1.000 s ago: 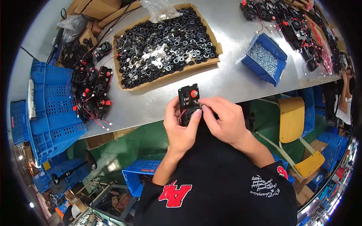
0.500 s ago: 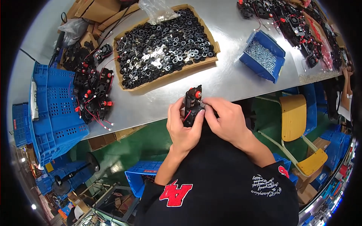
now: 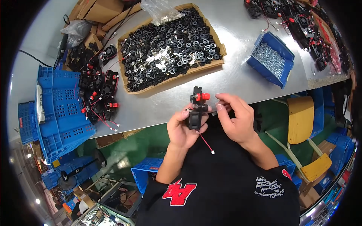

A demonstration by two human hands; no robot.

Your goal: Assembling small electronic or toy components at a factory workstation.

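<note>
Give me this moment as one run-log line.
left hand: holds black assembly with red knob | right hand: beside assembly, not touching | bench: cardboard tray of small parts, blue bin of small metal pieces

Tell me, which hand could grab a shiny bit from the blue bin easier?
Probably the right hand: it's nearer the blue bin and apart from the black part, which the left hand holds.

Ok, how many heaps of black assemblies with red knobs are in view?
2: the left heap, beside the blue crate, and the right heap, at the picture's upper right. A single assembly is in the left hand, not counted. Others may be hidden.
</note>
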